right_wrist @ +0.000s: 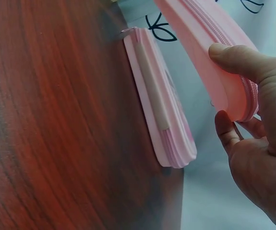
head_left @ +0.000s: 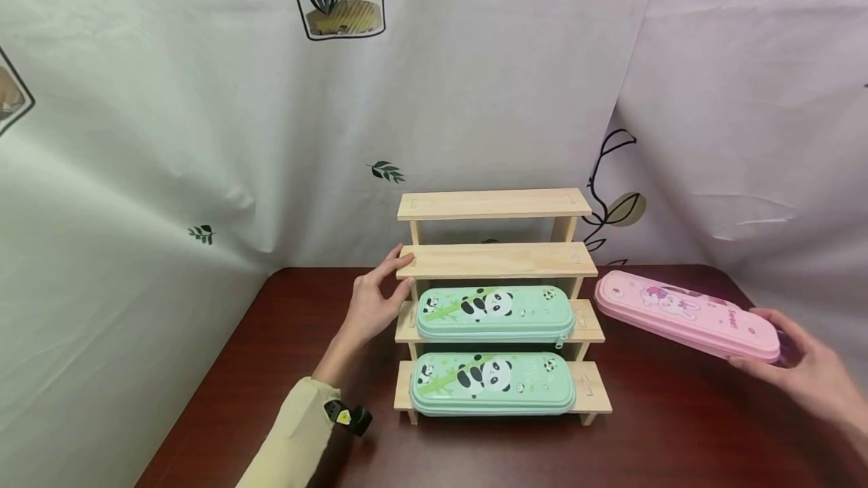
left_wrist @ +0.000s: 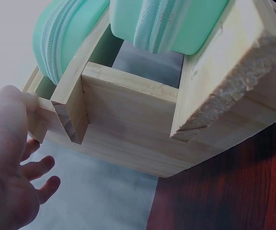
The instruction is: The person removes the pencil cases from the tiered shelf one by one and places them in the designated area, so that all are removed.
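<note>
Holding: the right hand (head_left: 810, 375), at the lower right of the head view, pinches the near end of a pink pencil case (head_left: 685, 313), thumb over the zipper edge and fingers curled beneath, as the right wrist view shows.
Pink pencil case: it is lifted off the tabletop (head_left: 285, 367) and slopes up toward the left, its far end just beside the right edge of the wooden stepped shelf (head_left: 495, 260), not touching it as far as the head view tells.
Second pink case: in the right wrist view another pink case (right_wrist: 159, 100) lies flat at the back edge of the tabletop, below the held one and apart from it.
Left hand: the left hand (head_left: 376, 300) rests with nearly straight fingers against the left end of the shelf, fingertips on the end of the second board from the top; it grips nothing.
Shelf boards: four steps rise toward the back; the top two boards are bare.
Green cases: one green panda case (head_left: 495, 312) lies on the third board and another green panda case (head_left: 493, 383) on the lowest, each filling nearly the whole length and overhanging the front edge slightly.
Open room: dark wood shows in front of the shelf and on both sides of it; the gap between shelf and held case is narrow.
Backdrop: a white printed curtain (head_left: 169, 134) hangs close behind the shelf.
</note>
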`<state>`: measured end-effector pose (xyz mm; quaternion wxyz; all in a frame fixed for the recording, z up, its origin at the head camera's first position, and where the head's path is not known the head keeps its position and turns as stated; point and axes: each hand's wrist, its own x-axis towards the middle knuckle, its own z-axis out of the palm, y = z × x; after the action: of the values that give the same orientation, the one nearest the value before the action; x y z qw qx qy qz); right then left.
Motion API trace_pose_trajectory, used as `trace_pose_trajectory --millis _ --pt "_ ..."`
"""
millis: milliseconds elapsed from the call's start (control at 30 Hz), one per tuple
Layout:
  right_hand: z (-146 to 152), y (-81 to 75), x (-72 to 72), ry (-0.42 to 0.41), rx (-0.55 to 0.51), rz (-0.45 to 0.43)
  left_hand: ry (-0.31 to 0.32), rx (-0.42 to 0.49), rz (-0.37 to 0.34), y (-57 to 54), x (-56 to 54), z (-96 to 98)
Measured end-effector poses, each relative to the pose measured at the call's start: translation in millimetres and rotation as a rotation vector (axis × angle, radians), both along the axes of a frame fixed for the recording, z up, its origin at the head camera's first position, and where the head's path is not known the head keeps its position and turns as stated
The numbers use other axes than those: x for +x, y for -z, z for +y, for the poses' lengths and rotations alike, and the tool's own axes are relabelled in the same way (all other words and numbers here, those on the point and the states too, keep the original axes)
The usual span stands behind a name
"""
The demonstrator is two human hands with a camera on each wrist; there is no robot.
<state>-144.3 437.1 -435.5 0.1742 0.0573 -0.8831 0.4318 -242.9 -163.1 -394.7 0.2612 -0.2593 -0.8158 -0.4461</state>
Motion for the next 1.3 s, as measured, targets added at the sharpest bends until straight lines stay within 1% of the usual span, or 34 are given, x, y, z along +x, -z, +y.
trace_pose_trajectory --millis 133,367,700,833,1067,1200,1300 --pt "0 4.5 0.2 0.012 -0.008 -0.001 -0.003 -0.002 0.004 0.2 -0.1 0.1" --pt "-1 10.9 0.9 0.052 0.056 -0.019 -0.004 -0.003 0.003 0.3 0.0 -0.3" --pt "2 21.0 0.6 0.1 0.119 -0.098 -0.007 0.002 -0.014 -0.1 1.5 0.5" --pt "1 23.4 -0.5 0.107 0.121 -0.119 -0.007 0.004 -0.018 -0.4 1.4 0.7" --pt "1 27.6 -1.3 0.096 0.103 -0.126 -0.006 0.007 -0.003 0.1 0.6 0.9" --pt "2 29.6 -1.6 0.103 0.116 -0.144 -0.01 0.008 -0.004 0.0 0.4 0.8" --pt "2 32.0 -2.1 0.101 0.125 -0.139 -0.014 0.006 -0.008 0.3 0.2 0.7"
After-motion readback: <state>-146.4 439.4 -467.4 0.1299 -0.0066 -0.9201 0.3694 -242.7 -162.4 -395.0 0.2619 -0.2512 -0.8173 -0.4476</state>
